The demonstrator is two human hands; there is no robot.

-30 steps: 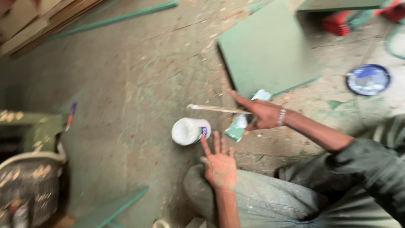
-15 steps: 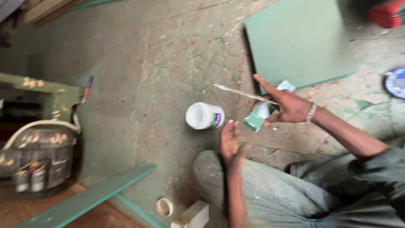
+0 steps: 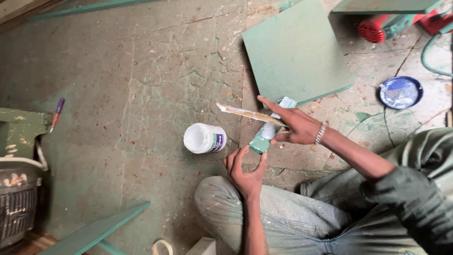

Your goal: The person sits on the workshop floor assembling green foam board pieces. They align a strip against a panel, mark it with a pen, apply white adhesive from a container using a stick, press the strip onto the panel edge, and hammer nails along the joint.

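1. Flat stick & small green block are gripped by right hand, fingers closed round both, above the floor.
2. Left hand is held half-curled, empty, thumb near block's lower end.
3. White tub is seen just left of it; green board & blue lid lie beyond.

1. Large green board lies flat on the cracked concrete floor; taken as landmark.
2. Blue dish: right of the board, apart from it.
3. Red power tool: above the dish, at the board's upper right.
4. Green hose: right of the board, beyond the tool.
5. Purple-handled tool: far left of the board.
6. Green plank: well below-left of the board.
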